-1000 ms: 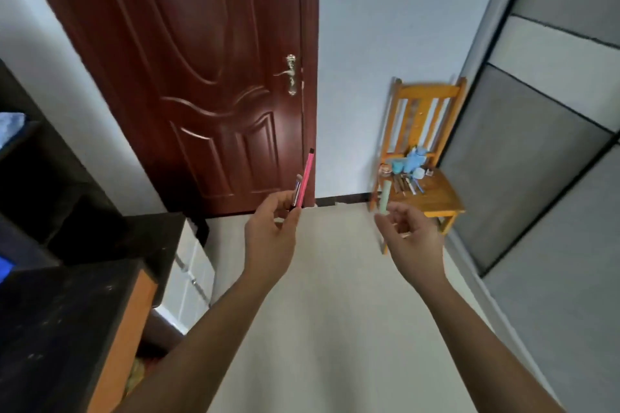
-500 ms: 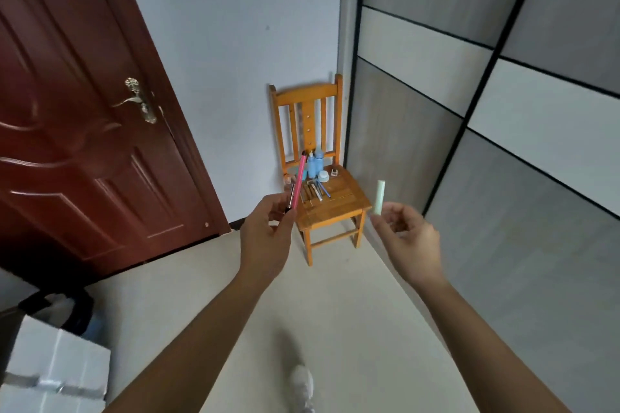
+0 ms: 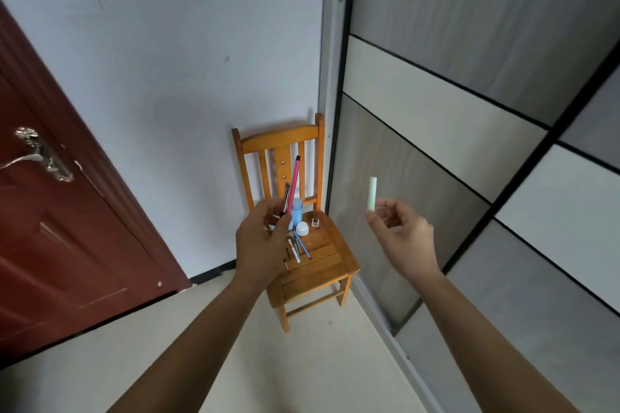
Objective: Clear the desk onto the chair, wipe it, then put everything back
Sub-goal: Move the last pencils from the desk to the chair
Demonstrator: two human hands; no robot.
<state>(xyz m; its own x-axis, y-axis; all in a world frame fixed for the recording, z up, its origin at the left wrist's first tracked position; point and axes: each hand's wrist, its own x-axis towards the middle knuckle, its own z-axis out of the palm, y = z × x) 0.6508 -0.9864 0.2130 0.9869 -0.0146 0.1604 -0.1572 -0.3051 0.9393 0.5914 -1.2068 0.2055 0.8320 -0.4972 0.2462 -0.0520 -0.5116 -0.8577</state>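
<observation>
- The left hand had its thumb and fingers pressed together around the lower ends of a pink pen and a shorter dark stick. Both stood nearly upright, with the pen's top leaning slightly right.
- The right hand pinched the bottom of a pale green tube between thumb and forefinger. The other fingers were loosely curled, and the tube pointed straight up.
- The wooden chair stood ahead of and below both hands, in the corner where the wall met the sliding wardrobe panels.
- A blue bottle, a white jar and a small dark bottle stood close together near the rear edge of the chair's seat. A cluster of loose pens lay just in front of them, running roughly back to front.
- The left hand lined up over the seat's rear left corner and looked the nearer one for setting down. The right hand hung off past the right edge, in front of the wardrobe.
- The clearing step appeared to be under way. All three held items stood on end, so each would probably need tipping flat, long axis along the slats, to rest beside the loose pens without rolling off the front edge.
- A brown door with a metal handle filled the left.
</observation>
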